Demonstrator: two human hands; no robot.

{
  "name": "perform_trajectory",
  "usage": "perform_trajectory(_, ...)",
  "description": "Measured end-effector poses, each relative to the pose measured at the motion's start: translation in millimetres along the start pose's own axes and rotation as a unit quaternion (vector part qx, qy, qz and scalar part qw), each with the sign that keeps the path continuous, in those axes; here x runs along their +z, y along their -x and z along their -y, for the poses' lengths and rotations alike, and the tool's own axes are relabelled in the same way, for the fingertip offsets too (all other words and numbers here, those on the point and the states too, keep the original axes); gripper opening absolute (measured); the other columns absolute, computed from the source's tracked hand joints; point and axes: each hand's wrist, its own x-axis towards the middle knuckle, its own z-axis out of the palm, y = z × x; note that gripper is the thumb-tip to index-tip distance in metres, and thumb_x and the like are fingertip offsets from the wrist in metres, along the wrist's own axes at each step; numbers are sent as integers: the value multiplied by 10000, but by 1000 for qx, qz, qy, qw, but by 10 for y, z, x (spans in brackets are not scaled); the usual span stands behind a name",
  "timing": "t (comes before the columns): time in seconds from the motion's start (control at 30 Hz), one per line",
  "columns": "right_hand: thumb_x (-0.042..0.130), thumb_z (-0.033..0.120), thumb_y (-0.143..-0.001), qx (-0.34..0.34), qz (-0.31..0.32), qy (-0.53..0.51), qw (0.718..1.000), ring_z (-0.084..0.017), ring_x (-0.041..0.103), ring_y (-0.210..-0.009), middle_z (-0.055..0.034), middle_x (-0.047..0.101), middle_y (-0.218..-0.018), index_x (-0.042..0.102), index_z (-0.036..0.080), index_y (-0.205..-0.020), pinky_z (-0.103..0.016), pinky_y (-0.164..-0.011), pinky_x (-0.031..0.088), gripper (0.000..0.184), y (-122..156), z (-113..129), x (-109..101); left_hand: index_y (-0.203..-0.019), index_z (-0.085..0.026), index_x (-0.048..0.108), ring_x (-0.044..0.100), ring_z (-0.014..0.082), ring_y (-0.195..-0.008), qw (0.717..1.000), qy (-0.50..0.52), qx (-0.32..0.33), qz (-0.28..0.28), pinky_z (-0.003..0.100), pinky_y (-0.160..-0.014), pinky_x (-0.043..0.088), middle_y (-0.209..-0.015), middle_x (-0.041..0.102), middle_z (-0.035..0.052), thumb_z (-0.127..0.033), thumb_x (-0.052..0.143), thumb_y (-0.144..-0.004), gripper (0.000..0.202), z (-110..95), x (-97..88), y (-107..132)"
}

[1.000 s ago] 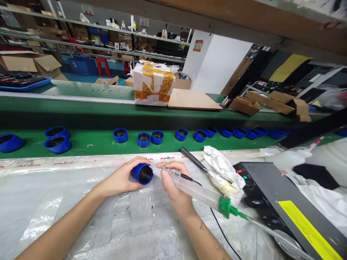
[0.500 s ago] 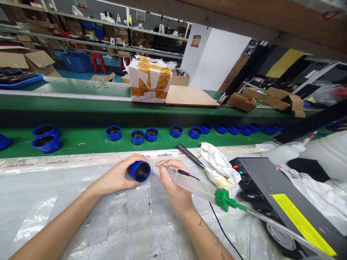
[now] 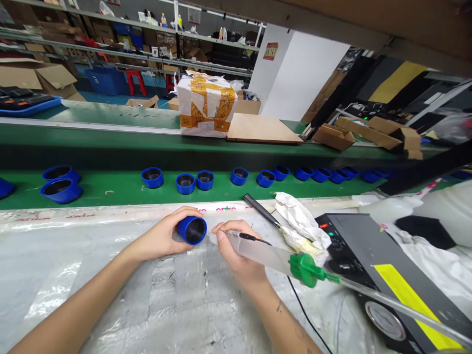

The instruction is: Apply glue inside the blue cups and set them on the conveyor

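My left hand (image 3: 165, 236) is closed around a blue ring-shaped cup (image 3: 191, 230), tilted so that its dark opening faces right. In my right hand (image 3: 236, 250) lies a translucent dispensing syringe (image 3: 267, 256), gripped like a pen. Its tip points left, close to the cup's rim; whether the two touch I cannot tell. A green cap (image 3: 305, 270) closes the syringe's back end, with a clear air hose (image 3: 391, 300) running from it to the lower right. A black cable plugs in near the fingers.
Several blue cups (image 3: 152, 177) stand along the green belt (image 3: 118, 189) behind the plastic-covered table (image 3: 177, 305). At right sit a grey dispenser box (image 3: 391, 255) with a gauge, crumpled white tissue (image 3: 300, 216) and a black-handled tool (image 3: 260, 209). A taped carton (image 3: 206, 105) stands on the upper ledge.
The cup in my left hand has turned slightly, showing more of its opening. My right hand and the syringe have barely shifted. The whole view has moved a little.
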Motion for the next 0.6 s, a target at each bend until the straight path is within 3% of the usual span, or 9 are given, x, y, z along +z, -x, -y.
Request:
perform_trajectory(0.1, 665, 238, -898, 6, 17, 8, 1000, -148, 722, -608, -22, 801, -826, 674, 234, -866, -267, -616, 542, 34, 8, 15, -4, -1288, -266, 581, 551, 292, -1334, 1000, 2, 2, -1, 445, -1167, 434, -1384, 565, 76, -179, 752, -784, 539, -7, 3, -8)
perform_trajectory(0.6, 683, 232, -880, 16, 48, -11, 999, -207, 797, -824, -32, 820, -861, 678, 244, -867, -292, -739, 587, 18, 46, 46, 72, -1280, -261, 584, 568, 290, -1311, 1000, 19, 6, -2, 427, -1128, 462, -1371, 572, 79, -184, 791, -768, 557, -20, 8, -12)
